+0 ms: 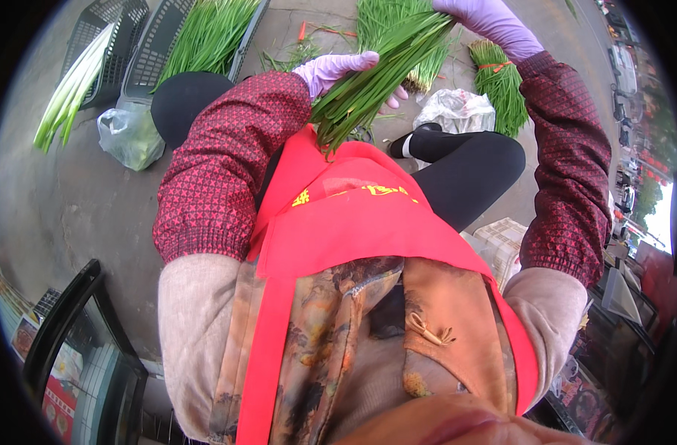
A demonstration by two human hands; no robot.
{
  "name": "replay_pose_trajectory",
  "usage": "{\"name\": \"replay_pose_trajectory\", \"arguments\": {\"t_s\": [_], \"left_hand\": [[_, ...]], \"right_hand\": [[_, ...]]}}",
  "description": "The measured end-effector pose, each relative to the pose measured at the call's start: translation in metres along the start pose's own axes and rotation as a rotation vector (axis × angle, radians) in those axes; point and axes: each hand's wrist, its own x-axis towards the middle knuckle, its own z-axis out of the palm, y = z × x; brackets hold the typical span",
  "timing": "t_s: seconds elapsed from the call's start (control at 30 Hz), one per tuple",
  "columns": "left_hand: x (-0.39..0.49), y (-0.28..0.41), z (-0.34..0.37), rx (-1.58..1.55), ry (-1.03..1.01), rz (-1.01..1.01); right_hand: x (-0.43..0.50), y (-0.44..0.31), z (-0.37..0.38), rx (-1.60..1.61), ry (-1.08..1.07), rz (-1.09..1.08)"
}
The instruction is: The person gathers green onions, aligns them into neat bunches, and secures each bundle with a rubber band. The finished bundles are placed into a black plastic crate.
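A bunch of long green leaves, probably Chinese chives [380, 75], slants across in front of me above the red apron [361, 222]. My right hand [483, 22], in a thin purple glove, grips its upper end at the top of the picture. My left hand [338, 72], gloved the same way, is around the middle of the bunch with the thumb on one side and fingertips showing on the other. Loose leaf tips hang over the apron's edge. Behind the bunch lie more chives [394, 22] on the ground, their root ends near a crumpled plastic bag [455, 111].
A chive bundle tied with an orange band [500, 89] lies at the right. At the left stand a grey crate of chives [205, 39], another grey crate [107, 44] with leeks or large scallions [74, 89] against it, and a plastic bag of greens [131, 136].
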Motion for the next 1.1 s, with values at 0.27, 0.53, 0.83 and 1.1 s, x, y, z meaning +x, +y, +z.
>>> {"name": "replay_pose_trajectory", "arguments": {"t_s": [0.27,0.53,0.83,1.1], "left_hand": [[0.014,-0.008,0.006,0.331,0.336,-0.054],[-0.001,-0.003,-0.018,0.518,0.481,-0.036],[-0.009,0.021,0.022,0.734,0.907,0.130],[0.018,-0.006,-0.002,0.742,1.441,-0.193]], "right_hand": [[-0.007,-0.001,0.030,0.011,-0.036,0.032],[-0.057,-0.009,0.077,-0.041,-0.100,0.261],[-0.093,-0.095,0.208,1.577,0.767,1.642],[-0.022,-0.173,0.260,3.110,1.311,1.389]]}}
